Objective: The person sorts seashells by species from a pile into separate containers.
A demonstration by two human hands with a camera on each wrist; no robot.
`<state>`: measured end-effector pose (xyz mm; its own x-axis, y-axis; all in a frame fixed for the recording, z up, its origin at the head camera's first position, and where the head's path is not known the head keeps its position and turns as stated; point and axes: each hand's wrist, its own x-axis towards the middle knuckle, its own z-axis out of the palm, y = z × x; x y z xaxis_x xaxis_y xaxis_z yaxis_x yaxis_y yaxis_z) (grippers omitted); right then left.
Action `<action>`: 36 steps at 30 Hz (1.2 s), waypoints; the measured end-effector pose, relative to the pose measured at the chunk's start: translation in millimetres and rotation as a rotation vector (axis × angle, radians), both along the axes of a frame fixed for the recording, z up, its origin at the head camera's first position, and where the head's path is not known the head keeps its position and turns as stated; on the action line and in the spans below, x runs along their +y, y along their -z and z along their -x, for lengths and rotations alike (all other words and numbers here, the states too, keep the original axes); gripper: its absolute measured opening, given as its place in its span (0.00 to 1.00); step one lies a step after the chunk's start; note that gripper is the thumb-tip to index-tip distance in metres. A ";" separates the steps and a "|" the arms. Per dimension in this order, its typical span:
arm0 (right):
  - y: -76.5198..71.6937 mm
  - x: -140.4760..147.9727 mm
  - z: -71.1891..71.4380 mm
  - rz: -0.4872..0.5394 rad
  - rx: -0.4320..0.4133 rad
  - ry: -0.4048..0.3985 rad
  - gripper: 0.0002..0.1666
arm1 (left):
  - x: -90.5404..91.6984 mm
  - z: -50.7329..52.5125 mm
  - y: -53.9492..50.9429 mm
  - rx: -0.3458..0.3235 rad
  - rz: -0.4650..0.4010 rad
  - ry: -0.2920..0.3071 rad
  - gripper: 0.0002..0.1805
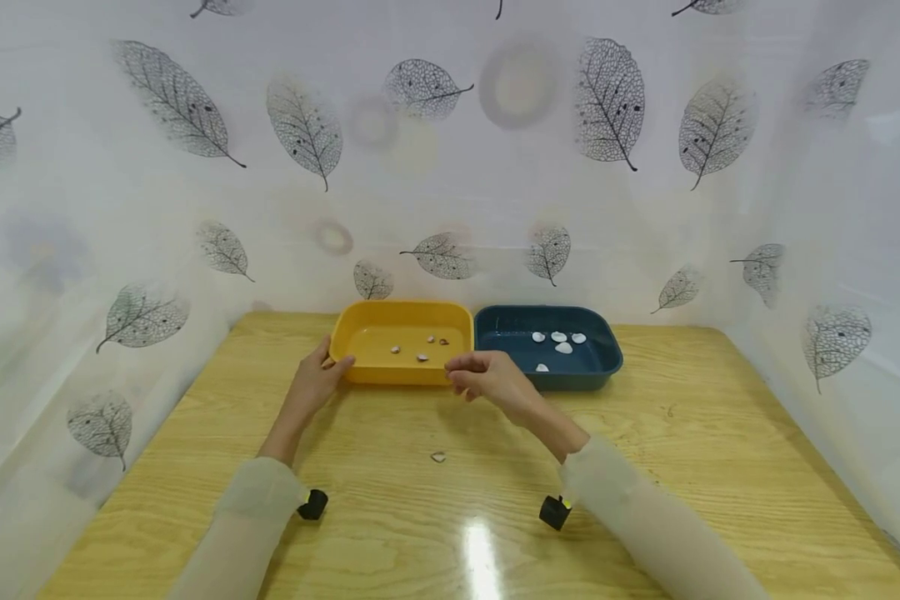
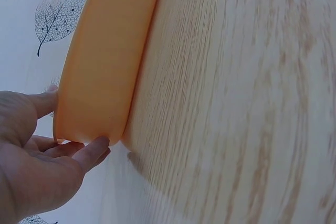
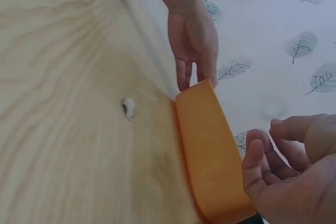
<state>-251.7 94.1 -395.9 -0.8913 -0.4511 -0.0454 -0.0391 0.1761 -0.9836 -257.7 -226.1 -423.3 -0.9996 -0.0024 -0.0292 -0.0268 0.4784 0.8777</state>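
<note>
My left hand (image 1: 317,385) grips the left end of a yellow tray (image 1: 390,377); in the left wrist view its fingers curl about the tray's corner. Several small shells (image 1: 422,357) lie spread over that tray's floor. My right hand (image 1: 491,383) is at the tray's front right corner, fingers loosely bent. The right wrist view shows the thumb apart from the bent fingers (image 3: 254,153), with nothing visible between them. A single small shell (image 1: 438,457) lies on the table in front of the tray, and appears pale with a dark hollow in the right wrist view.
A dark blue tray (image 1: 570,382) stands against the yellow one on its right, with several white shells (image 1: 563,347) inside. Behind both trays hangs a white curtain (image 1: 450,183) with leaf prints, which also lines both sides of the wooden table (image 1: 390,533).
</note>
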 end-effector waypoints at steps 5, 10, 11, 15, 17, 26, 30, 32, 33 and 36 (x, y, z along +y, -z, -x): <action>9.6 3.7 -13.2 0.025 -0.027 -0.034 0.18 | -0.1 -0.8 0.0 -0.001 0.006 0.003 0.42; 17.0 7.2 -23.1 0.028 -0.037 -0.063 0.19 | 0.0 -1.7 -0.7 0.014 0.005 0.006 0.41; 18.3 7.8 -24.6 0.029 -0.042 -0.066 0.19 | 0.2 -2.0 -0.8 0.015 0.001 0.006 0.41; 22.3 10.4 -29.6 0.024 -0.046 -0.083 0.20 | 0.5 -2.5 -1.4 0.010 -0.009 0.002 0.42; 24.1 11.4 -31.9 0.019 -0.055 -0.093 0.20 | 0.1 -2.2 -1.0 0.007 -0.010 0.000 0.42; 37.3 10.1 -40.0 -0.054 -0.030 -0.135 0.17 | 0.5 -3.1 -2.7 0.005 0.004 -0.007 0.42; 42.3 6.7 -42.0 -0.113 0.027 -0.145 0.15 | 0.6 -3.1 -2.6 0.009 0.005 -0.001 0.41; 44.4 4.4 -42.7 -0.150 0.047 -0.139 0.14 | 0.4 -2.8 -2.3 0.012 0.007 0.001 0.41; 45.1 3.5 -43.5 -0.161 0.049 -0.138 0.13 | 0.4 -2.7 -2.1 0.012 0.008 0.002 0.41; 46.8 0.5 -45.2 -0.186 0.056 -0.136 0.13 | 0.4 -1.9 -1.6 0.011 0.005 0.004 0.41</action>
<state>-206.5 94.6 -442.7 -0.8261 -0.5560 -0.0914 -0.1281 0.3433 -0.9305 -255.7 -225.7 -421.7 -0.9998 0.0010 -0.0178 -0.0151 0.4827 0.8756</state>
